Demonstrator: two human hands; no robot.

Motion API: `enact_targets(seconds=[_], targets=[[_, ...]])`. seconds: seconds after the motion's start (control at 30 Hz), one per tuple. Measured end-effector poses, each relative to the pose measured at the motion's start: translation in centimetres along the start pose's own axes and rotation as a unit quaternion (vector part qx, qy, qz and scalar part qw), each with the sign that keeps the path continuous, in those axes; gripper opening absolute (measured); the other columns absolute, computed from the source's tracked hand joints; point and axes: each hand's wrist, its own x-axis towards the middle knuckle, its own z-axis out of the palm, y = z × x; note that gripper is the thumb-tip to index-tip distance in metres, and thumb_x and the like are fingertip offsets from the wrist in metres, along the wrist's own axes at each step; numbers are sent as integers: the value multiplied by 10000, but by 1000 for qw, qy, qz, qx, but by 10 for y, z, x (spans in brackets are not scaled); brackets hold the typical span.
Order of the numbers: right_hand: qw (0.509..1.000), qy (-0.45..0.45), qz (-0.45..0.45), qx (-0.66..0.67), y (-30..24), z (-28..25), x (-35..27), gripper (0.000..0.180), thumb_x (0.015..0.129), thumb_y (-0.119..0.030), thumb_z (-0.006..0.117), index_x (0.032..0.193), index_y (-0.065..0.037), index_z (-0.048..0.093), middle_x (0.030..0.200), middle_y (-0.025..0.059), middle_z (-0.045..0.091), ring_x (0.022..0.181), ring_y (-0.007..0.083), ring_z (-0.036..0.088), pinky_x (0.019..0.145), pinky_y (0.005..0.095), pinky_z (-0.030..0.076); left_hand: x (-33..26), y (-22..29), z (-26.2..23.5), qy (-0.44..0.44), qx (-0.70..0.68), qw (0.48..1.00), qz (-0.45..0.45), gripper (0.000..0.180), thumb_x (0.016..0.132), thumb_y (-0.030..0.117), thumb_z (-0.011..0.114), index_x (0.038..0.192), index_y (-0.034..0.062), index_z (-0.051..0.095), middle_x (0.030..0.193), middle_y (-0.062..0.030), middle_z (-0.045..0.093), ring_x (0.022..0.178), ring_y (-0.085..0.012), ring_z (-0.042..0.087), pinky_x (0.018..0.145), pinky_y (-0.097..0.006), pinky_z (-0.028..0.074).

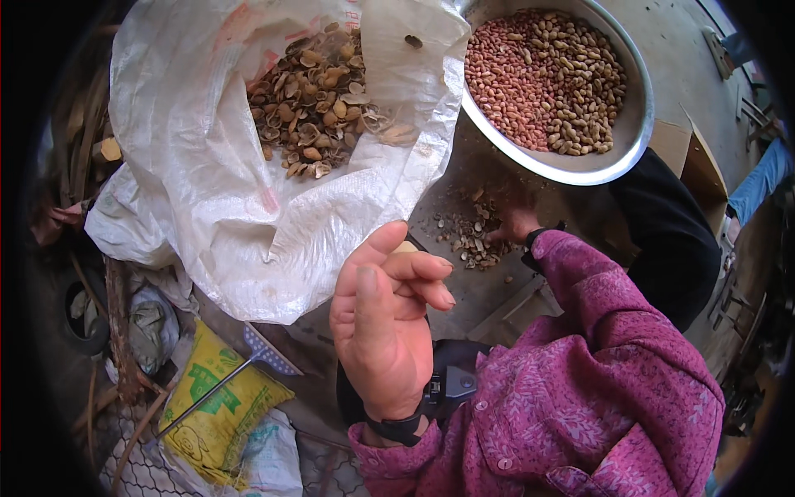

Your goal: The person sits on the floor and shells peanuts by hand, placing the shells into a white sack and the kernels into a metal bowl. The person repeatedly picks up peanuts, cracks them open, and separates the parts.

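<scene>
My left hand (pixel 385 331) is raised in front of the white woven sack, palm turned up. Its fingers are loosely curled and apart from the thumb. A small pale bit (pixel 405 247) shows behind the fingers; I cannot make out what it is. Lower down, my right hand (pixel 517 222) reaches to a small heap of broken peanut shells (pixel 472 240) on the floor. Shadow hides its fingertips among the shells. Many empty shells (pixel 310 99) lie in the mouth of the white woven sack (pixel 199 157).
At the upper right, a metal basin (pixel 633 149) holds reddish shelled peanuts (pixel 509 83) and unshelled peanuts (pixel 580 79). A yellow bag (pixel 207 398), a long-handled fly swatter (pixel 269 352) and sticks (pixel 122 331) are at the lower left. A cardboard box (pixel 700 166) stands beyond my dark-trousered leg.
</scene>
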Motion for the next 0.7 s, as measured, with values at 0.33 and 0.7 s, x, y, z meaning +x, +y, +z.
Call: enact_targets(seconds=[0.33,0.7], targets=[[889,-12,-249,-383,-28,49,-33,578,712,-201,614,1265,-251,452,1416,107,257,1212,344,356,884,574,370,2,-4,3,-4,16,1000,-11,447,927,284,448,1183,-82,447,859,-184,621,639,-155,552,634,-253,463],[814,-48,-392,-426,-4,72,-15,301,772,-220,512,1070,-193,546,1282,72,353,1109,269,397,769,433,453,2,-2,3,-5,8,1000,-17,441,930,278,445,1181,-85,447,863,-182,621,643,-153,551,637,-254,463]])
